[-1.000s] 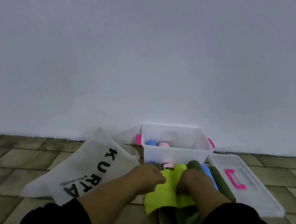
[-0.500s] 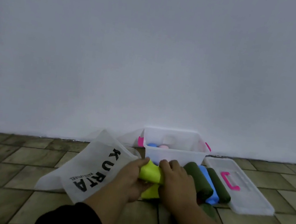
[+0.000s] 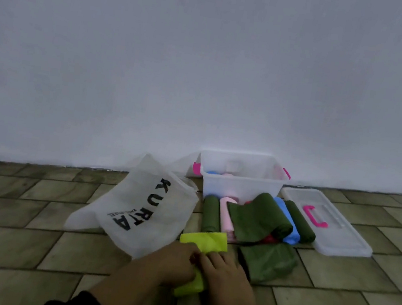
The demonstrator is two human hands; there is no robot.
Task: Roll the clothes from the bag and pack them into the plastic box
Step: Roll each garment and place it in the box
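Where tiled floor (image 3: 16, 243) meets white wall (image 3: 206, 63), the plastic box (image 3: 238, 188) stands.

Head-worn view, facing wall (image 3: 205, 76), floor (image 3: 29, 245) near

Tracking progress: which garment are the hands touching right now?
The yellow-green cloth, nearest the camera; left hand and right hand touch it, others lie untouched.

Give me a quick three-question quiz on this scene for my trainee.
1. True or false: the lid is fitted on the plastic box.
2. Which cloth do the left hand and right hand touch? A pink, B yellow-green cloth, C blue.
3. Fill in: the white bag reads ____.
Key: 1 false, it lies beside the box; 2 B; 3 KURTA.
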